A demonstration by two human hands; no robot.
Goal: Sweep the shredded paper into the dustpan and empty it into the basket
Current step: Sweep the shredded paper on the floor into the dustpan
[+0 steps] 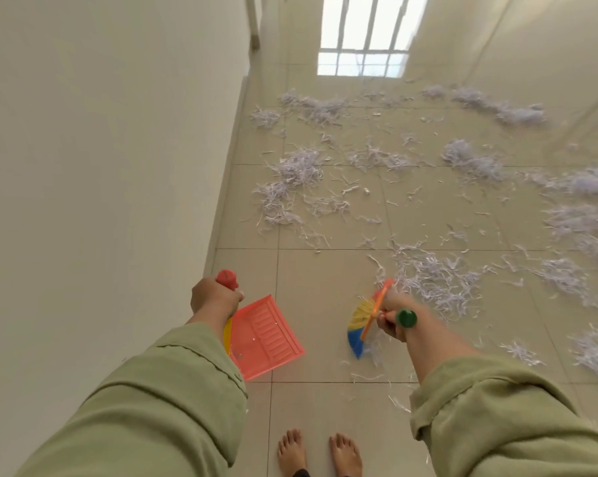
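down on the tiled floor (325, 280), at six o'clock from the big spread of shredded paper (435, 280), the person stands barefoot with a tool in each fist. left hand (213, 299) is wrapped around the red-capped handle (227, 279) of the pink dustpan (264, 335), which looks tilted, its mouth toward four o'clock, and holds only a few specks so far. right hand (392, 320) clamps the orange stick with the green knob (406, 318) of a small rainbow-bristled broom (361, 321), bristles at the near edge of the closest clump. paper runs from twelve o'clock by the window reflection (368, 36) round to three o'clock, thickest on the right, with stray strips at five o'clock near the right sleeve (497, 407). the basket is not in view. this reads as the very start of sweeping: nearly everything is loose on the floor. next call, i'd say, is to set the pan's lip flat and drag that near clump leftward into it.
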